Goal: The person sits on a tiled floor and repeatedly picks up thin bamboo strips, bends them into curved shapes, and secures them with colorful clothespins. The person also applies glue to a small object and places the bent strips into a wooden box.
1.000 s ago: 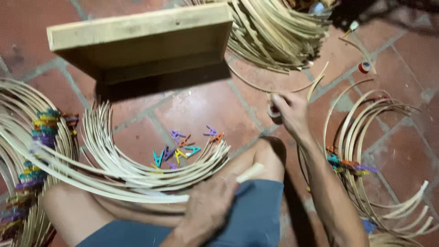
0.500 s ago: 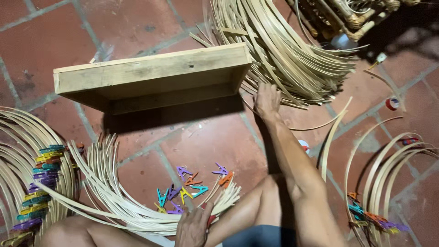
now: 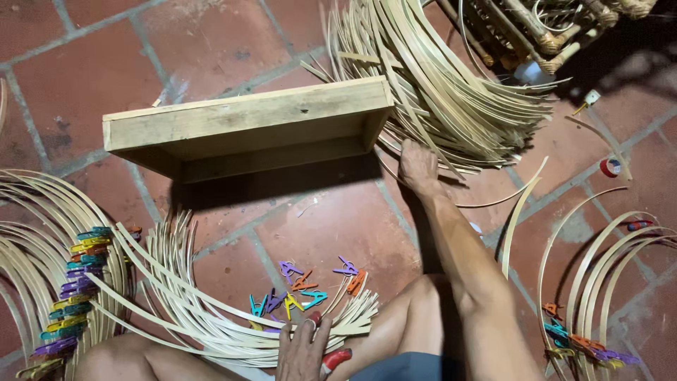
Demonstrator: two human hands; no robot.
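Note:
My right hand (image 3: 417,168) reaches forward to the lower edge of a big bundle of curved bamboo strips (image 3: 451,92), just right of a wooden box (image 3: 247,123). Its fingers curl around a thin strip there. My left hand (image 3: 303,347) lies flat, fingers apart, on a fan of pale bamboo strips (image 3: 211,317) in front of my knees. A small red object (image 3: 336,360) shows beside that hand. Several coloured plastic clips (image 3: 303,286) lie loose on the tiles just beyond the fan.
Curved strips held by coloured clips (image 3: 70,296) lie at the left. More clipped hoops (image 3: 599,296) lie at the right, with a red tape roll (image 3: 611,167) nearby. A woven cane piece (image 3: 550,28) stands at the top right. The floor is red tile (image 3: 176,49).
My right hand has travelled from the floor at the right up to the big bundle by the box. My left hand has shifted from my knee onto the fan of strips.

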